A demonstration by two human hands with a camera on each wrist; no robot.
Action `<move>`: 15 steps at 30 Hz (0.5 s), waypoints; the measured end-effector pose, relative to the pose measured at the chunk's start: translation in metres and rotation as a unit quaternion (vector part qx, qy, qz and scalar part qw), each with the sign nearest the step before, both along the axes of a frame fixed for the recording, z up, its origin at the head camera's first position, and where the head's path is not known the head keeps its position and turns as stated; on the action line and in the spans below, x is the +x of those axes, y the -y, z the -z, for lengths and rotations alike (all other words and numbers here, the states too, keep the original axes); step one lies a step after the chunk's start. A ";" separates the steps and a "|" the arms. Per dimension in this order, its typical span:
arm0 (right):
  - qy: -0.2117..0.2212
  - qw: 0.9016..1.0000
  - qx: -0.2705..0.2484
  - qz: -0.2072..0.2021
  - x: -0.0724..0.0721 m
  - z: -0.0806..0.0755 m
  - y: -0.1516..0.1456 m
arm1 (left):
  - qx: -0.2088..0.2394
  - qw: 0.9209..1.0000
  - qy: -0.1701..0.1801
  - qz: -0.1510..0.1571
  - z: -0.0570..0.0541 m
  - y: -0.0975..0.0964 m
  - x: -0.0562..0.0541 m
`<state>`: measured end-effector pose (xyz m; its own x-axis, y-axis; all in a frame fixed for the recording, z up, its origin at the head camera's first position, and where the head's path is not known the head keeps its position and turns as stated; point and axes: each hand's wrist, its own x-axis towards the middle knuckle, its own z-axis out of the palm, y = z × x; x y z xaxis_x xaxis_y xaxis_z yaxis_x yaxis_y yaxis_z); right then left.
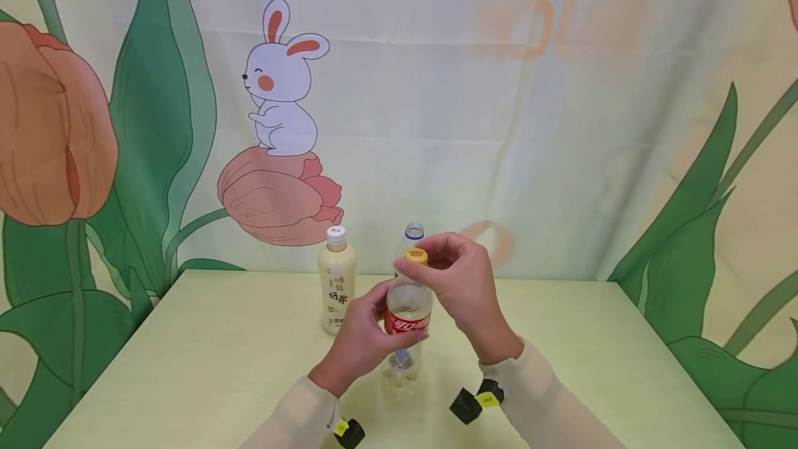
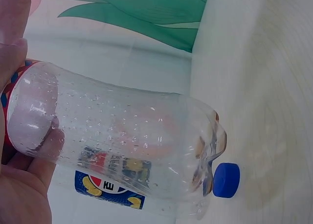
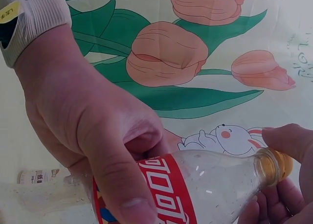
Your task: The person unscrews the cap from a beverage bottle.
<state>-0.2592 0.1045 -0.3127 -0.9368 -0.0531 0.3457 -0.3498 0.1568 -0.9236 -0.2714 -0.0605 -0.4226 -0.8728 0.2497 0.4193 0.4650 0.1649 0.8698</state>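
A clear plastic bottle with a red label and a yellow cap is held upright over the table. My left hand grips it round the label. My right hand pinches the yellow cap between thumb and fingers; in the right wrist view the cap sits on the bottle's neck. Small droplets cling inside the clear bottle in the left wrist view. Behind it stands an uncapped clear bottle with a blue ring at the neck, partly hidden by my hands.
A milk tea bottle with a white cap stands left of the hands. In the left wrist view a blue cap lies on the pale table, near the label of the rear bottle. A printed curtain hangs behind.
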 end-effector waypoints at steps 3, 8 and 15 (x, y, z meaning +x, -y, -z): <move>0.008 1.000 -0.014 -0.014 0.000 0.000 0.000 | 0.000 1.000 -0.001 -0.001 0.000 0.000 0.000; 0.015 0.999 -0.030 -0.035 0.000 0.001 -0.002 | 0.000 1.000 0.013 -0.002 -0.001 0.000 0.001; 0.011 0.997 -0.023 -0.073 -0.001 0.003 -0.003 | 0.003 1.000 0.019 -0.001 -0.001 0.001 0.000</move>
<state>-0.2602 0.1073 -0.3154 -0.9277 -0.1742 0.3303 -0.3452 0.0626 -0.9364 -0.2711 -0.0616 -0.4220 -0.8884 0.2460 0.3877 0.4318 0.1606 0.8875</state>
